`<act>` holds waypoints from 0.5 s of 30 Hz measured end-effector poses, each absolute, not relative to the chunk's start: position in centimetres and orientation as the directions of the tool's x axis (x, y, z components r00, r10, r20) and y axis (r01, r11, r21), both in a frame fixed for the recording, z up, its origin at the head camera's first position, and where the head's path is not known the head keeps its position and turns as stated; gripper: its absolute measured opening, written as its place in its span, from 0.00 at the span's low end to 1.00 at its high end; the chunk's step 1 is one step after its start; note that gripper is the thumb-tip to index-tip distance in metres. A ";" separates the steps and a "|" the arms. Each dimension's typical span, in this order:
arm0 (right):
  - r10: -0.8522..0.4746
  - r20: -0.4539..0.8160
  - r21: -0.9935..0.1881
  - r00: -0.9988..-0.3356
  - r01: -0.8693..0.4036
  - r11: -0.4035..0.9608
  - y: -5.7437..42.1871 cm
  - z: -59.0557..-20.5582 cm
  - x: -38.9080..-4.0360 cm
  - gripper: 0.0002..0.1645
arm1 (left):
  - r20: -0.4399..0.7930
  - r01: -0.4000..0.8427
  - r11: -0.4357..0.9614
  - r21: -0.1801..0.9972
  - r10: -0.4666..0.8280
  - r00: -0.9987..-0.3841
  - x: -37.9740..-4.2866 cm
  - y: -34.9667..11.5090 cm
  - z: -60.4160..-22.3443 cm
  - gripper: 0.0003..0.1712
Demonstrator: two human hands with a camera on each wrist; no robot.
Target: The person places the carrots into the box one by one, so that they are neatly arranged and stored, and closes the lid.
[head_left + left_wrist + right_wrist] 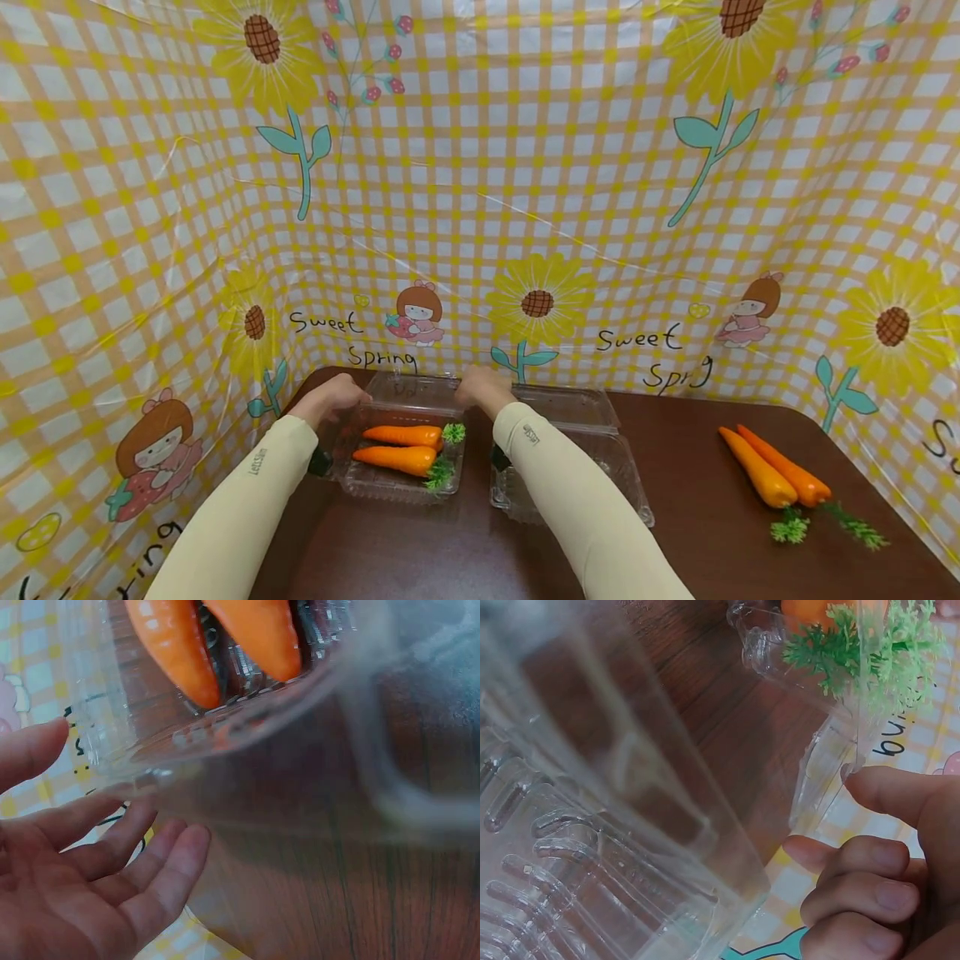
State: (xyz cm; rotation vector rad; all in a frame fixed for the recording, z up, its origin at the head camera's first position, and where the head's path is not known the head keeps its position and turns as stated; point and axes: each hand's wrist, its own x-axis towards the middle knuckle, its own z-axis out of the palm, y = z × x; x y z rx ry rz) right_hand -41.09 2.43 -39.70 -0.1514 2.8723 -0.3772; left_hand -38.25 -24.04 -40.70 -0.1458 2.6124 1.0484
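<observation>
Two orange carrots (405,435) with green tops lie side by side in a clear plastic clamshell container (405,485) on the left. Its transparent lid (420,390) stands raised at the back. My left hand (339,397) is at the lid's left side. In the left wrist view, that hand (97,877) has its fingers loosely extended, the fingertips near the plastic edge and the thumb apart. My right hand (483,389) is at the lid's right corner. There the right hand (885,877) holds the lid edge between thumb and index finger, other fingers curled.
A second clear clamshell container (600,475) stands to the right, its lid (570,408) raised, partly hidden behind my right forearm. Two more carrots (776,471) lie on the brown table (420,550) at the far right. Checked cloth (480,200) walls the back and sides.
</observation>
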 end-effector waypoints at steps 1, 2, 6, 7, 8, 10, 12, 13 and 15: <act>-0.133 -0.227 -0.268 -0.965 -0.070 0.961 2.4 -39.7 -41.1 0.08 | -0.332 -0.205 0.734 0.647 0.029 -0.943 -38.3 -24.0 -40.7 0.26; -0.131 -0.229 -0.269 -0.965 -0.067 0.961 2.4 -39.7 -41.2 0.08 | -0.334 -0.202 0.741 0.641 0.032 -0.942 -38.4 -23.9 -40.7 0.25; -0.118 -0.231 -0.269 -0.966 -0.053 0.962 2.4 -39.8 -41.4 0.09 | -0.336 -0.197 0.748 0.633 0.036 -0.941 -38.4 -23.7 -40.5 0.23; -0.113 -0.233 -0.267 -0.966 -0.048 0.962 2.4 -39.8 -41.4 0.08 | -0.336 -0.195 0.748 0.634 0.040 -0.941 -38.4 -23.6 -40.5 0.23; -0.109 -0.235 -0.262 -0.966 -0.045 0.964 2.4 -39.8 -41.4 0.08 | -0.338 -0.195 0.747 0.635 0.042 -0.940 -38.4 -23.6 -40.4 0.23; -0.103 -0.240 -0.257 -0.965 -0.039 0.966 2.3 -39.8 -41.5 0.07 | -0.340 -0.197 0.742 0.641 0.045 -0.939 -38.3 -23.7 -40.4 0.23; -0.098 -0.245 -0.262 -0.965 -0.032 0.965 2.3 -39.8 -41.6 0.06 | -0.339 -0.191 0.738 0.647 0.054 -0.939 -38.3 -23.8 -40.4 0.23; -0.098 -0.244 -0.270 -0.965 -0.029 0.963 2.4 -39.9 -41.6 0.05 | -0.340 -0.191 0.735 0.651 0.057 -0.939 -38.3 -23.9 -40.5 0.23; -0.097 -0.241 -0.301 -0.966 -0.021 0.953 2.5 -39.9 -41.6 0.05 | -0.338 -0.183 0.729 0.659 0.070 -0.939 -38.2 -24.2 -40.5 0.24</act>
